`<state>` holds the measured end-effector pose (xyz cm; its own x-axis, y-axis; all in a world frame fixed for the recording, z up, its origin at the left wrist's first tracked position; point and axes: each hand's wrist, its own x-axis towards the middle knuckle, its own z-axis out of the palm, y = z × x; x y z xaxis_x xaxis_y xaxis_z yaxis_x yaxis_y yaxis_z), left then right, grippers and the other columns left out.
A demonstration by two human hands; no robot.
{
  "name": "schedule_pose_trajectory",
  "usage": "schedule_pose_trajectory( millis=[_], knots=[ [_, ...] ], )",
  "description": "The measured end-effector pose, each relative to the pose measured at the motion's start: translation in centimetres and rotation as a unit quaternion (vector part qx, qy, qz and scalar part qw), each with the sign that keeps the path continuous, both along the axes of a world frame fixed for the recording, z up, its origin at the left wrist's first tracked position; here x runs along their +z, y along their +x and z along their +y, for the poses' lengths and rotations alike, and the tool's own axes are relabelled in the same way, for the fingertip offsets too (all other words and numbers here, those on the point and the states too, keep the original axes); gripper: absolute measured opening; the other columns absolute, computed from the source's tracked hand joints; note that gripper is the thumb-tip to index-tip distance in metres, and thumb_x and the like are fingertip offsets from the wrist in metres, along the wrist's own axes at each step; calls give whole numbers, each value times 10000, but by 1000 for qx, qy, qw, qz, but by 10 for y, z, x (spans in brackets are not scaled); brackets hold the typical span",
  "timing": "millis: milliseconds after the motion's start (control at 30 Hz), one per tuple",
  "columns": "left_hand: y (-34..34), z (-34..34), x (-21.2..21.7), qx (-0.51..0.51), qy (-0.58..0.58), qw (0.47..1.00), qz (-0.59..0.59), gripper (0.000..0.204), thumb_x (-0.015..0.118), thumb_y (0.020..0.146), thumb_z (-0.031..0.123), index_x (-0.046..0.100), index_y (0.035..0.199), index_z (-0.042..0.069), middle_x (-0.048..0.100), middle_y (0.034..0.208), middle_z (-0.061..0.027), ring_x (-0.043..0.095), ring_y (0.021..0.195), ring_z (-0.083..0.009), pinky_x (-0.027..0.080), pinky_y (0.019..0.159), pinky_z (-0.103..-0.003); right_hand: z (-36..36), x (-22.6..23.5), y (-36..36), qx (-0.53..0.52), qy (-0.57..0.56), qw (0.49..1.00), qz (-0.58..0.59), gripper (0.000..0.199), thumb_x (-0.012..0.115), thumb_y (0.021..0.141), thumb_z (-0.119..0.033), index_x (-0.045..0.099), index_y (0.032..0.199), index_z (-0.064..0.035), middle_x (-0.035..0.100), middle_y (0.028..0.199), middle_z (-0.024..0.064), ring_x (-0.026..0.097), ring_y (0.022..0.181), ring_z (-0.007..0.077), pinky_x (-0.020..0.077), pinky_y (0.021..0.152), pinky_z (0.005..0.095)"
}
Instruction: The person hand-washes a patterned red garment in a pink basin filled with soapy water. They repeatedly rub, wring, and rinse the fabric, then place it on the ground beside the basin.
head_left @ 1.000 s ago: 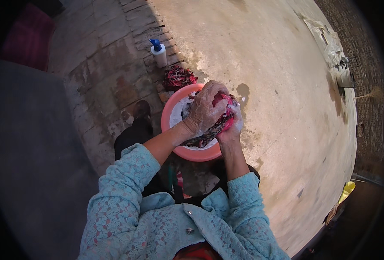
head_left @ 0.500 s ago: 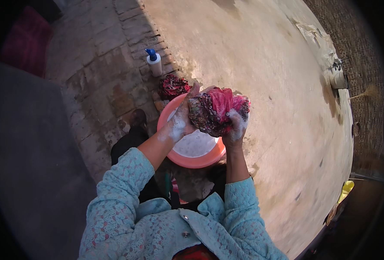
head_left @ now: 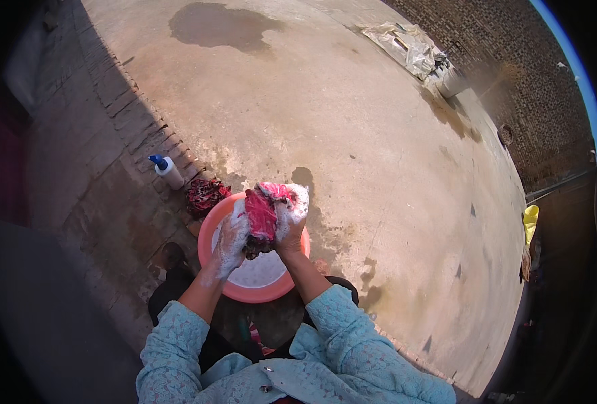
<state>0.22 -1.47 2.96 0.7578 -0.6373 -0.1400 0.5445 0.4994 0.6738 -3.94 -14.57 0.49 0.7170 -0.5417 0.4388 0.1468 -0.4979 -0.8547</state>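
Both hands are now squeezing the wet pink-and-dark cloth (head_left: 261, 219) into a narrower bundle than half a second ago, and the view is swinging so that more of the far wall (head_left: 548, 121) is showing at right. Left hand (head_left: 231, 239) and right hand (head_left: 290, 222) are grasping the cloth from its two sides, above the far half of the orange basin (head_left: 251, 295), foam coating both. Soapy water (head_left: 258, 271) is showing toward the basin's near rim. Bare concrete (head_left: 379, 202) is stretching wide to the right; on the left, a second cloth bundle (head_left: 206, 196) is sitting close by the rim, with a pump bottle (head_left: 169, 172) standing just beyond. Foam and cloth are hiding many fingertips, the bundle is covering part of the far rim, the lower edge is cutting off the sleeves (head_left: 366, 343), and shadow is blurring the far left.
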Motion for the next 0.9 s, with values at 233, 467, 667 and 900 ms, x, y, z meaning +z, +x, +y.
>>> schedule_pose_trajectory(
  millis=[233,467,667,900],
  knots=[
    [23,8,-27,17,-82,996,36,468,379,963,308,382,1340,30,491,1290,-101,507,1141,-218,400,995,-366,73,42,-27,131,-195,972,-22,321,663,664,-128,632,980,-84,571,1080,144,530,1030,327,405,910,433],
    [-3,4,-3,-30,19,998,-60,511,491,928,353,421,1288,-3,532,1216,-86,531,1089,-168,430,939,-317,0,2,3,51,244,968,9,258,587,797,-115,560,1042,-39,578,938,100,560,862,233,452,790,342],
    [18,24,-34,-10,11,999,-33,525,492,905,420,445,1256,32,553,1163,-74,556,1030,-168,464,882,-321,54,46,-14,179,69,981,-20,336,640,754,-189,591,1047,-32,560,1093,124,480,1094,295,353,966,388],
    [-6,5,-18,116,102,987,-53,308,516,922,202,497,1175,26,558,1083,-19,542,975,-115,449,843,-284,19,-7,9,45,40,997,44,227,682,782,-150,585,959,-49,612,809,81,576,696,195,466,637,301]
  ],
)
